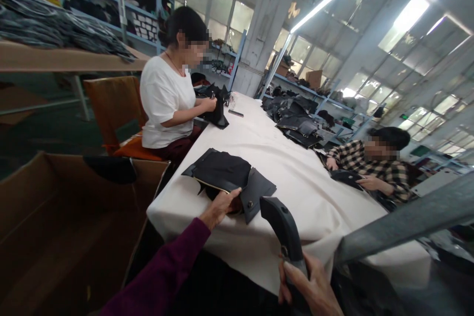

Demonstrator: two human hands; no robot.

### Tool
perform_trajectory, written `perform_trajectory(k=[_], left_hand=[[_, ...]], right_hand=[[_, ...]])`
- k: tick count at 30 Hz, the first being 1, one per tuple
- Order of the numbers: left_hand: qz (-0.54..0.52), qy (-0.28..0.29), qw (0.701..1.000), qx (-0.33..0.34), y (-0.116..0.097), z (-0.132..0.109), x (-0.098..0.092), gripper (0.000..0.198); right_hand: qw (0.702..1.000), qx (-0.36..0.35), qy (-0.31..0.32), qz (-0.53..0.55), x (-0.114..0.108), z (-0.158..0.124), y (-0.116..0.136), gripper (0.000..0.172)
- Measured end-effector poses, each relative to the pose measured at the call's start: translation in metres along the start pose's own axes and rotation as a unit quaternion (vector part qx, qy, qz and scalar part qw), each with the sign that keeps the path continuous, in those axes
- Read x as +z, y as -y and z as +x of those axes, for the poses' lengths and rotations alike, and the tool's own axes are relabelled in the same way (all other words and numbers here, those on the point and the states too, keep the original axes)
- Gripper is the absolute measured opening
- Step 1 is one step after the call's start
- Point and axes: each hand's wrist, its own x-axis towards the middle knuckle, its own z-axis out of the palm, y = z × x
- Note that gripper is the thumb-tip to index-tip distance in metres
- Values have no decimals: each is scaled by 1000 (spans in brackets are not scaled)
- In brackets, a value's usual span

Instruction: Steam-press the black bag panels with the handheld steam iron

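At the near edge of the cloth-covered table, my left hand is closed on the edge of a black zippered bag piece. The piece lies on the cloth with its gold-toned zip facing me, and a flap with a round metal fitting spreads to the right. My thumb is on top; the other fingers are partly hidden beneath. Lower right, my right hand is wrapped round a curved black strip, held upright in front of the table edge. Its lower end is hidden by my fingers.
A large open cardboard box stands at the left. A person in white and one in a checked shirt handle black pieces. A phone-like dark object and a black pile lie farther back. A metal post slants across the right.
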Motion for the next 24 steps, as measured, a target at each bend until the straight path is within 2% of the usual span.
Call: perform_trajectory(k=[3,5,11,14,21,24], left_hand=[[73,-9,993,89,13,-7,6,41],[136,-14,983,124,19,-14,10,38],[254,-8,953,168,31,-26,16,31],[288,7,939,187,36,-24,15,32],[348,49,912,213,34,-28,18,40],[348,53,909,225,33,-29,19,41]], right_hand=[[1000,-3,-9,12,-1,-7,-2,43],[1000,2,-18,11,-3,-13,-2,42],[998,10,-57,3,-3,-34,1,35],[999,14,-51,12,3,-38,1,35],[998,19,-7,57,17,-10,-6,28],[997,15,-19,79,13,7,-12,28]])
